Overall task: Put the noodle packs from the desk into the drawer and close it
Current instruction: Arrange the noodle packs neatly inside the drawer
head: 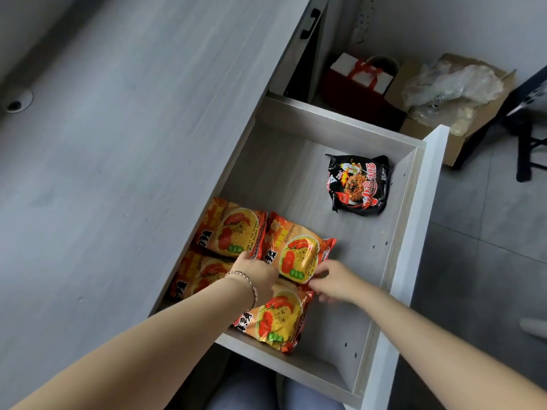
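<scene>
The drawer (pixel 408 220) stands pulled wide open below the grey desk (pixel 118 143). Several orange noodle packs lie inside on its left side: one at the back left (pixel 231 229), one beside it (pixel 299 250), one partly under the desk edge (pixel 195 276), one at the front (pixel 278 321). A black noodle pack (pixel 358 184) lies apart near the back right. My left hand (pixel 254 276) rests on the orange packs, fingers at the seam between two. My right hand (pixel 334 282) touches the near edge of the middle orange pack, fingers spread.
No packs show on the desk top; a cable hole (pixel 17 102) sits at its left. Beyond the drawer stand a red gift bag with a white box (pixel 361 81) and a cardboard box of plastic wrap (pixel 453 93). A dark stool leg (pixel 529 143) is at right.
</scene>
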Available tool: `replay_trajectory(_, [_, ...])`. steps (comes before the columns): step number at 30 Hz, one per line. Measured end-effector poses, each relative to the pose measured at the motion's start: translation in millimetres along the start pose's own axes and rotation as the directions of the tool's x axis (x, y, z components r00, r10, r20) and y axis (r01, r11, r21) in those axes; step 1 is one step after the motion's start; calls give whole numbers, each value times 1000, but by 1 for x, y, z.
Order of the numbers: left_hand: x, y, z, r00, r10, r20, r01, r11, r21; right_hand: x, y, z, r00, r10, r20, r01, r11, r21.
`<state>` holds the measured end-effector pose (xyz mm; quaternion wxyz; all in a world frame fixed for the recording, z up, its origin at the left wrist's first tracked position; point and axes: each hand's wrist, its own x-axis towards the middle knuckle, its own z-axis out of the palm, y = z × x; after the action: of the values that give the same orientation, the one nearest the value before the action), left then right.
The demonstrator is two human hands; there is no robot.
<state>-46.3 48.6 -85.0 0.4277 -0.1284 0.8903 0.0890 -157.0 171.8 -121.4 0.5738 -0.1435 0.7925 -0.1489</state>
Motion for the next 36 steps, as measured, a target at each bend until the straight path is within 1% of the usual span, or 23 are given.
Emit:
replay_trajectory(1, [5,-2,-7,998,-27,-62,19,991,-131,8,-6,-16,988,-31,-154,31,1000,1])
replay_trajectory(2, [9,-4,-12,986,-62,-155,26,974,-225,14,-11,-31,948,-48,-315,51,999,0])
replay_trajectory(3, [15,-8,-19,957,-99,-272,25,965,-261,22,-19,-49,889,-70,-452,76,997,-3])
replay_trajectory(4, [19,-13,-24,921,-136,-365,37,963,-267,26,-27,-65,826,-90,-557,96,995,-19])
replay_trajectory(5, [24,-18,-27,892,-174,-417,58,959,-277,32,-34,-80,765,-99,-636,96,995,-38])
replay_trajectory(6, [28,-22,-31,882,-216,-419,93,951,-295,38,-39,-94,720,-86,-689,64,996,-57])
replay_trajectory(7, [31,-27,-33,886,-258,-385,138,940,-313,46,-42,-105,693,-49,-719,15,998,-54])
replay_trajectory(8, [34,-32,-36,892,-304,-335,190,924,-331,57,-45,-116,683,7,-731,-28,999,-17])
replay_trajectory(9, [35,-37,-35,896,-349,-274,242,902,-358,66,-43,-122,692,72,-718,-59,997,43])
replay_trajectory(11, [38,-49,-31,896,-425,-129,323,823,-467,81,-40,-129,736,155,-659,-67,985,156])
replay_trajectory(13, [40,-59,-23,895,-445,-14,350,722,-597,90,-39,-132,758,211,-617,-75,968,238])
replay_trajectory(14, [41,-62,-20,898,-440,8,343,690,-638,93,-39,-132,756,237,-609,-79,958,276])
replay_trajectory(15, [43,-63,-17,900,-436,9,334,677,-656,96,-39,-131,752,271,-601,-84,943,321])
replay_trajectory(18, [45,-66,-13,901,-435,-8,323,682,-656,101,-38,-125,750,366,-551,-117,893,435])
replay_trajectory(21, [45,-68,-14,908,-420,-8,311,685,-658,102,-35,-121,785,376,-493,-123,874,471])
replay_trajectory(24, [42,-70,-14,918,-396,-34,280,704,-652,102,-31,-122,800,391,-455,-111,842,528])
replay_trajectory(25, [41,-70,-15,920,-390,-50,269,716,-644,102,-31,-122,812,400,-425,-97,810,578])
replay_trajectory(28, [39,-70,-15,921,-384,-67,256,725,-639,105,-26,-122,861,410,-301,-38,642,766])
replay_trajectory(29, [39,-70,-16,920,-387,-65,259,724,-640,104,-25,-122,861,414,-295,-21,609,793])
replay_trajectory(31, [40,-71,-15,918,-391,-65,261,719,-644,105,-20,-120,844,424,-328,24,582,813])
replay_trajectory(34, [39,-72,-15,921,-386,-55,256,707,-659,98,-21,-116,813,405,-418,105,603,791])
replay_trajectory(36, [37,-72,-14,923,-379,-58,251,711,-656,92,-27,-114,818,370,-441,159,592,791])
